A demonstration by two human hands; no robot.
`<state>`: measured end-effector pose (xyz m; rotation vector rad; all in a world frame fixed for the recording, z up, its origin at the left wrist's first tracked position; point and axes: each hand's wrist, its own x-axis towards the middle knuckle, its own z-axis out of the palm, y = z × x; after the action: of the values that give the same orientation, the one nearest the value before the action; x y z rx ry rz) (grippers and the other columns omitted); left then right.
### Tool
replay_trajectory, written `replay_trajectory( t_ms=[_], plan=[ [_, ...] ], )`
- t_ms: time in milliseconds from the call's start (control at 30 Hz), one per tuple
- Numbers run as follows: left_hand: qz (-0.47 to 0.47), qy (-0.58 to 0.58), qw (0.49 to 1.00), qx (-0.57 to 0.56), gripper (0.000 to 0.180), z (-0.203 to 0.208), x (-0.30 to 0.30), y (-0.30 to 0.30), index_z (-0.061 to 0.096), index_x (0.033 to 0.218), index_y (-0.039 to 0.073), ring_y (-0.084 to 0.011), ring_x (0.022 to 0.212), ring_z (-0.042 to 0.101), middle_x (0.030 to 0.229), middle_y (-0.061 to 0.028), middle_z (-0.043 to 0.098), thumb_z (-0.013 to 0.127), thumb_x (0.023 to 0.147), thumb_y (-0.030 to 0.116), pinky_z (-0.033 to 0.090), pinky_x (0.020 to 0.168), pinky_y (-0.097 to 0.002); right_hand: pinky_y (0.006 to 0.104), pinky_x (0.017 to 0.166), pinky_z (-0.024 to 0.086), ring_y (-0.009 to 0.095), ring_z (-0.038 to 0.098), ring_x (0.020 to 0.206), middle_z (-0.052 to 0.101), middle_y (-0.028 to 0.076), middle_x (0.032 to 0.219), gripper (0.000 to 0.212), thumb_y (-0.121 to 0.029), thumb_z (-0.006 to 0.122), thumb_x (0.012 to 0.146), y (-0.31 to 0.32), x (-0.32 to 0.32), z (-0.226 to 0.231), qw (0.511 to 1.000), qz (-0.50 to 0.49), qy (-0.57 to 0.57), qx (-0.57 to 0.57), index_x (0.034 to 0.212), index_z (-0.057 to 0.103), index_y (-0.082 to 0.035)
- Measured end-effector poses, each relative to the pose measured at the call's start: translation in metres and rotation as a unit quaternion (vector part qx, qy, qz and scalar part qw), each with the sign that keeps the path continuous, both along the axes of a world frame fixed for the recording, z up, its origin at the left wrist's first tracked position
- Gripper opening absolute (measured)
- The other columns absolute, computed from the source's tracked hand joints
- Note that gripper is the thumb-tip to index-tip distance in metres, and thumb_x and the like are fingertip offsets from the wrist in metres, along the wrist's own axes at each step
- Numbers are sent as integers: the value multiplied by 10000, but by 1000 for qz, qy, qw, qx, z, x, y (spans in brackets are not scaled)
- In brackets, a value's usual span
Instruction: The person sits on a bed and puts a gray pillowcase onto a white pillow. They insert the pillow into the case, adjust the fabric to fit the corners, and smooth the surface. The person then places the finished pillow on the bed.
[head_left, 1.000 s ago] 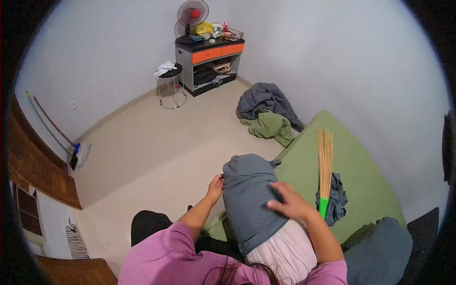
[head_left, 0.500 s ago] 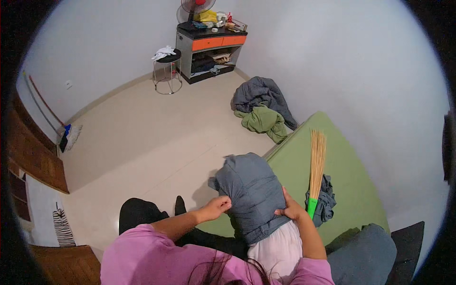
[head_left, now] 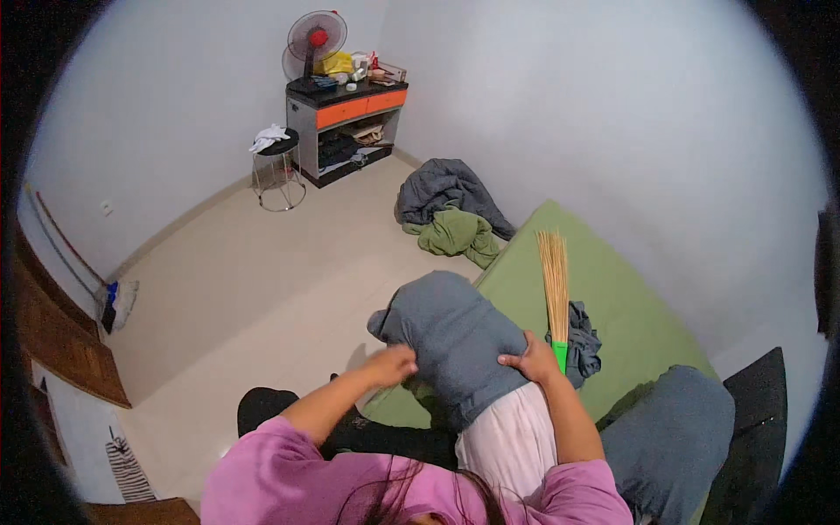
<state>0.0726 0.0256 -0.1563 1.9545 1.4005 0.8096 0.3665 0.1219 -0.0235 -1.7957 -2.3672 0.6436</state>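
A white pillow (head_left: 510, 437) lies across my lap, its far part inside a grey pillowcase (head_left: 459, 341). Its near end sticks out bare below the case's opening. At the left edge of the case, my left hand (head_left: 391, 365) is closed with a pinch of the grey fabric. My right hand (head_left: 532, 360) grips the opposite edge near the opening, thumb on top and fingers partly hidden underneath. Just beyond that hand, a stick broom (head_left: 553, 280) with a green handle rests on the green mattress (head_left: 626, 302), beside a crumpled grey cloth (head_left: 585, 341).
A second grey-covered pillow (head_left: 674, 437) lies at my right. Grey and green bedding (head_left: 451, 197) is heaped on the floor past the mattress. Farther off stand a stool (head_left: 279, 166) and a cabinet (head_left: 350, 131) bearing a fan (head_left: 317, 39). A wooden door (head_left: 66, 350) is at left.
The grey case looks smoother and fuller over the pillow's far part. My left hand still pinches its left edge, and my right hand keeps its grip. The whole view has shifted slightly.
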Motion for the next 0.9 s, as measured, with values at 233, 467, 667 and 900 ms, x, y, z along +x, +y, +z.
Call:
replay_trajectory(
  t_ms=[233, 467, 667, 900],
  plan=[
    [247, -217, 915, 233, 160, 43, 0, 49, 546, 869, 41, -208, 771, 519, 834, -74, 534, 601, 758, 142, 417, 731, -310, 407, 676, 450, 343, 591, 764, 602, 187, 749, 714, -505, 696, 591, -51, -29, 60, 997, 18, -5, 77, 1074, 490, -21],
    [49, -244, 963, 101, 132, 71, 56, -8, 543, 795, 34, -187, 730, 508, 757, -65, 513, 592, 767, 153, 407, 692, -290, 430, 673, 447, 376, 575, 784, 600, 201, 805, 550, -425, 708, 608, -59, -17, 75, 980, -115, -27, 158, 958, 485, -63],
    [-6, -363, 931, -41, 716, 81, 36, 25, 106, 1318, 94, -188, 938, 448, 1046, -83, 474, 461, 836, 486, 369, 799, -318, 458, 652, 444, 376, 577, 750, 588, 213, 776, 458, -284, 646, 696, -95, -47, 147, 970, 43, -132, 199, 966, 418, 8],
    [-93, -512, 795, -313, 710, 57, 77, 54, 234, 1310, 101, -213, 1190, 327, 1239, -14, 417, 457, 807, 550, 273, 973, -391, 436, 651, 457, 374, 579, 742, 591, 228, 807, 477, -260, 621, 698, -94, -69, 160, 930, 285, -217, 83, 996, 431, 60]
  ],
)
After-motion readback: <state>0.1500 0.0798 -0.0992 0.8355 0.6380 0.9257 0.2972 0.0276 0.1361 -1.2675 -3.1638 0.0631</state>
